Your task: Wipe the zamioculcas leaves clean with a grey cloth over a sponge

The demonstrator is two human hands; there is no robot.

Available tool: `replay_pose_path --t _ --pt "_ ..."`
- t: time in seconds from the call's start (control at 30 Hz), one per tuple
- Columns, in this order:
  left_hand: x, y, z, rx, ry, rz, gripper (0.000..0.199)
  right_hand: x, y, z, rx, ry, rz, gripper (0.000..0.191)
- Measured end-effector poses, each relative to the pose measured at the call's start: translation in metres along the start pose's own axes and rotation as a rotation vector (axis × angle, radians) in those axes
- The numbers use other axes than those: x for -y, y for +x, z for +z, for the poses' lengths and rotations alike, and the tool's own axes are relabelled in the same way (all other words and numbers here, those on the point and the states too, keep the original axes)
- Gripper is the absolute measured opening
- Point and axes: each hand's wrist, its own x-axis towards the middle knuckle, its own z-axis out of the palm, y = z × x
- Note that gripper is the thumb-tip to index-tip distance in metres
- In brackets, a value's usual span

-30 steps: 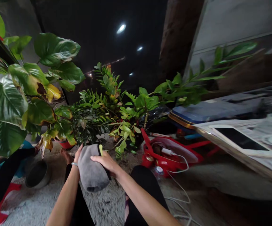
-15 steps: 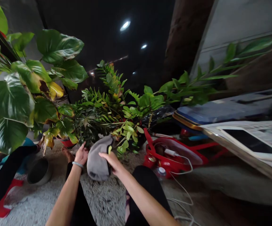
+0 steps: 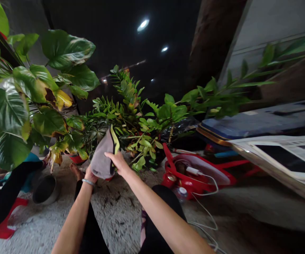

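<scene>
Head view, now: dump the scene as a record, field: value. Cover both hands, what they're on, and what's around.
held_item: gray cloth, yellow showing along its right side
right_hand: right hand grips the cloth near that side, thumb on the gray face
left_hand: left hand at the cloth's lower left, fingers partly hidden; grip unclear
beyond_cloth: leafy plants; contact with cloth cannot be told
picture_right: red container, white adapter inside
picture_left: gray bucket on the floor
</scene>
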Motion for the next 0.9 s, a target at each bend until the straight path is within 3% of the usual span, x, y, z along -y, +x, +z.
replay_pose_path --t 0.1,0.2,0.3,0.4,0.53,0.67,0.77,0.9 --pt "0.001 -0.011 -0.006 -0.067 0.009 -0.093 0.023 -0.048 -0.025 -0.023 -0.013 -0.038 0.079 0.033" --pt "0.006 -0.034 -0.016 -0.103 0.026 -0.192 0.025 -0.067 -0.047 -0.034 0.035 -0.049 0.080 0.035" --pt "0.011 -0.065 -0.023 -0.030 0.045 -0.135 0.029 -0.062 -0.051 -0.034 0.129 -0.017 0.079 0.033" --pt "0.014 -0.091 -0.021 0.090 0.127 0.042 0.053 -0.052 -0.047 -0.029 0.190 0.054 0.098 0.031" --pt "0.024 -0.103 -0.006 0.087 0.256 0.238 0.080 -0.049 -0.048 -0.020 0.125 0.070 0.042 0.032" --pt "0.032 -0.103 0.008 -0.011 0.355 0.282 0.070 -0.057 -0.053 -0.013 0.066 0.102 -0.034 0.039" --pt "0.030 -0.105 0.010 -0.015 0.401 0.276 0.055 -0.059 -0.046 -0.014 0.059 0.162 0.013 0.052" --pt "0.024 -0.110 0.004 0.036 0.480 0.256 0.050 -0.050 -0.023 -0.029 0.084 0.279 0.117 0.054"
